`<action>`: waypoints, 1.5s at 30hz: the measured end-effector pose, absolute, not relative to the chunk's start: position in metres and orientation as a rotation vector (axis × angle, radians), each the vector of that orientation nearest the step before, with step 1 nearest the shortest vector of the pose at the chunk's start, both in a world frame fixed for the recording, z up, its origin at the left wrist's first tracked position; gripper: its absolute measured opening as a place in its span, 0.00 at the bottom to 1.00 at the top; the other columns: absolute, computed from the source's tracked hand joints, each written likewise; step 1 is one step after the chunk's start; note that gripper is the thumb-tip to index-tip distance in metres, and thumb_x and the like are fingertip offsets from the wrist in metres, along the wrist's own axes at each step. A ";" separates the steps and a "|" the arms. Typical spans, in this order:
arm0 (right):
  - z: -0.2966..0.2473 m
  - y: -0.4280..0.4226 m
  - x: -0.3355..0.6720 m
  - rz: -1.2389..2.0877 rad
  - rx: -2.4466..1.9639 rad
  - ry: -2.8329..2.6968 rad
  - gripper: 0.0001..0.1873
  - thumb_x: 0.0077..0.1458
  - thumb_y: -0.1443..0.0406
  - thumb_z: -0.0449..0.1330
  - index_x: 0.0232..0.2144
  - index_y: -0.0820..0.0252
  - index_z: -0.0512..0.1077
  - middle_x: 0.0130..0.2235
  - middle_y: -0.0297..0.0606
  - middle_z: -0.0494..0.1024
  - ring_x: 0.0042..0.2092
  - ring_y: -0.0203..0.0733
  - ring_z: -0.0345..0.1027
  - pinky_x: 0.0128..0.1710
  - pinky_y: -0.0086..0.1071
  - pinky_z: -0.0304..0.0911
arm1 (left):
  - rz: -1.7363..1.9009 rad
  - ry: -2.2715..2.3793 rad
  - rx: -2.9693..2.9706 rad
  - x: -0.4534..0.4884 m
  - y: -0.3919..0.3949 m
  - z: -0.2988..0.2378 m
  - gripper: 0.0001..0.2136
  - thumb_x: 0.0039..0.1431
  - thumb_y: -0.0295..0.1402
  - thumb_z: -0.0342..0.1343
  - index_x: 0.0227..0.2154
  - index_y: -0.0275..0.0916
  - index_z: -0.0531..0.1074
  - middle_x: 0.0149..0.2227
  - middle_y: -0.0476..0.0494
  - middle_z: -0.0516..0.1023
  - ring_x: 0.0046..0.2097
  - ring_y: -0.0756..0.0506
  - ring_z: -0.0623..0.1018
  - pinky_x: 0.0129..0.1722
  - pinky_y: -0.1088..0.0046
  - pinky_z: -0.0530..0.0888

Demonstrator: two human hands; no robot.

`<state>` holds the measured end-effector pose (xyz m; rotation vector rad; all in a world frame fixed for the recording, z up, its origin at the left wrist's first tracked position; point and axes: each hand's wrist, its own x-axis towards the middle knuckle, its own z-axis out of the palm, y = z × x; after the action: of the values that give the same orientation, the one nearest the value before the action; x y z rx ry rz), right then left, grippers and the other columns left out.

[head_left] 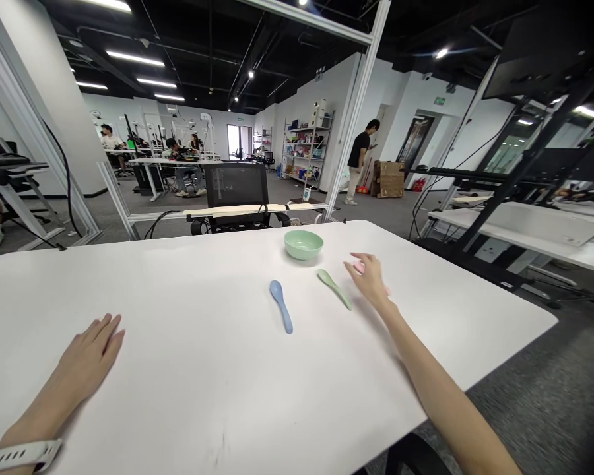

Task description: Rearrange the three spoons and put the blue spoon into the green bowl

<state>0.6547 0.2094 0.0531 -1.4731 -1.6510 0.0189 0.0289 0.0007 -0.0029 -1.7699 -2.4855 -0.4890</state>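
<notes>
My left hand (86,359) lies flat on the white table (193,382) at the left, fingers stretched out and holding nothing. On the right, my right hand (370,280) hovers over a pink spoon-like thing (359,266), thumb and fingers apart. The hand covers most of that pink thing; only its rounded end and a bit near the wrist show. Just left of this hand a green spoon (334,289) lies at a slant. Farther left is a blue spoon (282,307), its bowl end pointing away from me. A light green bowl (303,245) stands upright behind the spoons.
A metal frame (354,112) rises beyond the table's far edge, with a black mesh chair (236,186) behind it. Part of another chair (416,455) shows at the near right edge. Farther off, a person (360,158) stands beside a wooden crate (389,179).
</notes>
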 end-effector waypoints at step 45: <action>0.072 0.109 0.548 1.003 -1.104 -2.651 0.47 0.64 0.45 0.58 0.77 0.42 0.43 0.79 0.33 0.34 0.78 0.56 0.29 0.74 0.50 0.39 | -0.500 -2.517 -1.753 0.033 -0.002 0.005 0.38 0.65 0.48 0.30 0.66 0.24 0.63 0.72 0.24 0.63 0.74 0.29 0.61 0.72 0.43 0.59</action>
<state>0.5478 0.1093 0.0717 -1.1044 -2.6511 1.0033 0.0335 -0.0025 0.0047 -1.7530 -2.5168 -0.5001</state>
